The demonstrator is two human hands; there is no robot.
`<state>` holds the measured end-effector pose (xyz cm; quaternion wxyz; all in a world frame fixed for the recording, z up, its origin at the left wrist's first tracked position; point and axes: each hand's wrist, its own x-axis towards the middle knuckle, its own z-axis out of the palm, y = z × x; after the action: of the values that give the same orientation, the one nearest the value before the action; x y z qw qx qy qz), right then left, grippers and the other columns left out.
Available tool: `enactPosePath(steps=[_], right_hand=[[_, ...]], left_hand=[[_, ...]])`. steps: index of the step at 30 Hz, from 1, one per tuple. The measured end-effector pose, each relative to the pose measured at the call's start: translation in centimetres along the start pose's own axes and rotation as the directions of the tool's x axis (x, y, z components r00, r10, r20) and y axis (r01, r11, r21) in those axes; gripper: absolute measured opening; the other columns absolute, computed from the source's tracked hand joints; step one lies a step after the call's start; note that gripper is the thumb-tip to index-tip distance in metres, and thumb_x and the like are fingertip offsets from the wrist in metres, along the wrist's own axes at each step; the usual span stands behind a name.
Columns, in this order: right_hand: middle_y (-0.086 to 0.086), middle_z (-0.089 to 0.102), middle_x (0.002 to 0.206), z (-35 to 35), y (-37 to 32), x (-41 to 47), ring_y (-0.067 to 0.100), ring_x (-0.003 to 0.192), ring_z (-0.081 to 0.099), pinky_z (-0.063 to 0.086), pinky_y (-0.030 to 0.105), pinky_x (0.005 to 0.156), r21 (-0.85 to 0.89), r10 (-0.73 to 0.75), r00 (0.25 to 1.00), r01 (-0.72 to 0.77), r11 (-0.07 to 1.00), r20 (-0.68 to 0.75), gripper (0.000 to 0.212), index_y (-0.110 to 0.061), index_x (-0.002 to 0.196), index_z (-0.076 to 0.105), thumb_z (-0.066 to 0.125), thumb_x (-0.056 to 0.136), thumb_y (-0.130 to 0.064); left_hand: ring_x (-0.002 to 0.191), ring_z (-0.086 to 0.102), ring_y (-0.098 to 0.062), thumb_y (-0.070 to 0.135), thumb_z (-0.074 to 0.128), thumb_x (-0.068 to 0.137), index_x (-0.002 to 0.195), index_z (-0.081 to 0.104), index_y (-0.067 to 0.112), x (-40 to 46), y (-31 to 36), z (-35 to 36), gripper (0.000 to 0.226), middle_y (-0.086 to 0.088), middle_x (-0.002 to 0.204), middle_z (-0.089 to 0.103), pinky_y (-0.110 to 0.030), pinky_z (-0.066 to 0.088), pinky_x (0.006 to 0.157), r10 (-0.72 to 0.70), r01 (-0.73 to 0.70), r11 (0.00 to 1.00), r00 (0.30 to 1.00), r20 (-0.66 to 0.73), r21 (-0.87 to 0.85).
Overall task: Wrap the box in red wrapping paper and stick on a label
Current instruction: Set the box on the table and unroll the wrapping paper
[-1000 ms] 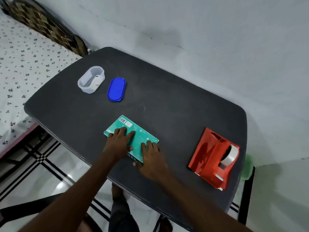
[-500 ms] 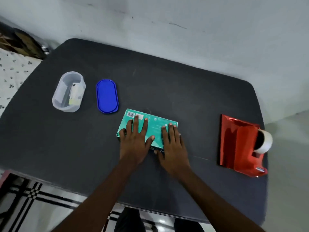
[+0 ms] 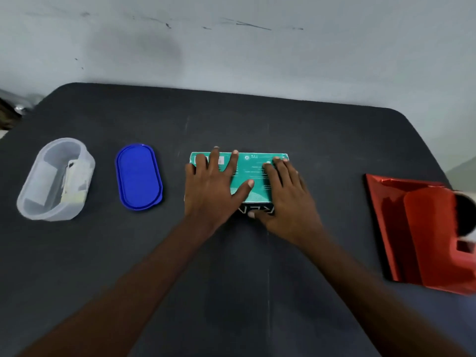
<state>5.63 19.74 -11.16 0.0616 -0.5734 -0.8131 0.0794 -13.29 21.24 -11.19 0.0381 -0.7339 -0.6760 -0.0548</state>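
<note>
Grey plaster wall behind, and a dark, matte, round-cornered table (image 3: 257,292) filled the view. Starting at the left edge: a translucent oval plastic tub (image 3: 55,180) stood open, holding what looked like small pale paper pieces leaning against one wall, too blurred to say whether they were labels. Just beside it, apart and not touching, its glossy blue oval lid (image 3: 139,176) lay flat on the table.

Centre of the surface, nearer the back edge than the front: the flat teal cardboard box (image 3: 253,171) lay on its broad face, unwrapped. The left hand (image 3: 211,186) was spread wide, palm down on the box's left half; the right hand (image 3: 286,194) lay flat on its right half, thumb curled over the front side. Neither hand gripped anything.

That box looked light and stiff, with a smooth printed skin likely to slide on the table; the two short ends seemed the best place to take it, the corners being what would dent.

Over at the right edge, a sheet of shiny red wrapping paper (image 3: 383,215) lay folded under a red plastic tape dispenser (image 3: 438,235). The foil looked slippery and quick to crease.
</note>
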Motion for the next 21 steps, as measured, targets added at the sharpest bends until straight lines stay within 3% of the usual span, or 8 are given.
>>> enactPosePath(steps=[5, 9, 11, 13, 17, 21], right_hand=[[0.018, 0.033, 0.154, 0.7, 0.6, 3.6, 0.034, 0.145, 0.027, 0.028, 0.051, 0.119, -0.078, 0.032, 0.996, -0.039, 0.996, -0.086, 0.117, -0.009, 0.152, 0.030, 0.047, 0.068, -0.087], [0.018, 0.028, 0.155, 0.9, 0.7, 5.0, 0.034, 0.144, 0.023, 0.028, 0.049, 0.116, -0.130, 0.009, 0.994, -0.024, 0.991, -0.110, 0.117, -0.016, 0.156, 0.023, 0.045, 0.070, -0.090], [0.018, 0.030, 0.153, 1.1, 0.8, 5.4, 0.034, 0.142, 0.025, 0.030, 0.048, 0.113, -0.152, -0.005, 0.988, -0.019, 0.988, -0.153, 0.116, -0.015, 0.156, 0.024, 0.043, 0.070, -0.091], [0.016, 0.035, 0.150, 1.3, 0.9, 5.7, 0.033, 0.138, 0.030, 0.034, 0.047, 0.110, -0.173, -0.022, 0.979, -0.013, 0.985, -0.201, 0.115, -0.015, 0.154, 0.028, 0.040, 0.069, -0.092], [0.016, 0.036, 0.152, 2.6, 1.5, 5.4, 0.033, 0.141, 0.030, 0.034, 0.047, 0.111, -0.188, -0.064, 0.965, 0.015, 0.982, -0.256, 0.113, -0.015, 0.153, 0.030, 0.040, 0.071, -0.092], [0.014, 0.038, 0.151, 3.3, 1.9, 4.3, 0.032, 0.142, 0.030, 0.035, 0.047, 0.112, -0.166, -0.088, 0.950, 0.039, 0.985, -0.298, 0.114, -0.014, 0.151, 0.032, 0.037, 0.069, -0.093]], left_hand=[[0.120, 0.039, -0.029, 0.077, 0.019, 0.085, 0.148, 0.044, 0.029, 4.3, -0.4, 1.7, 0.083, -0.007, 0.133, 0.052, -0.045, 0.031, 0.095, 0.059, -0.058, 0.998, 0.997, -0.053, 0.024], [0.123, 0.040, -0.024, 0.080, 0.014, 0.077, 0.143, 0.048, 0.031, 7.5, -1.4, 1.9, 0.088, -0.004, 0.127, 0.053, -0.044, 0.028, 0.101, 0.087, -0.088, 0.994, 0.996, -0.014, -0.066], [0.121, 0.047, -0.024, 0.077, 0.026, 0.084, 0.136, 0.052, 0.025, 8.9, -1.7, 2.1, 0.079, -0.005, 0.126, 0.056, -0.043, 0.028, 0.104, 0.124, -0.123, 0.983, 0.992, 0.000, -0.138], [0.117, 0.054, -0.024, 0.075, 0.033, 0.086, 0.128, 0.056, 0.022, 10.2, -1.8, 2.0, 0.071, -0.004, 0.123, 0.062, -0.043, 0.030, 0.104, 0.149, -0.146, 0.976, 0.989, 0.004, -0.160], [0.104, 0.061, -0.030, 0.081, 0.023, 0.077, 0.099, 0.061, 0.022, 11.2, -1.9, 2.1, 0.073, -0.007, 0.105, 0.069, -0.044, 0.042, 0.097, 0.184, -0.177, 0.976, 0.982, 0.044, -0.130], [0.095, 0.063, -0.026, 0.091, 0.022, 0.071, 0.100, 0.066, 0.024, 10.8, -2.0, 2.2, 0.085, -0.004, 0.103, 0.070, -0.043, 0.050, 0.089, 0.192, -0.174, 0.960, 0.979, 0.065, -0.218]])
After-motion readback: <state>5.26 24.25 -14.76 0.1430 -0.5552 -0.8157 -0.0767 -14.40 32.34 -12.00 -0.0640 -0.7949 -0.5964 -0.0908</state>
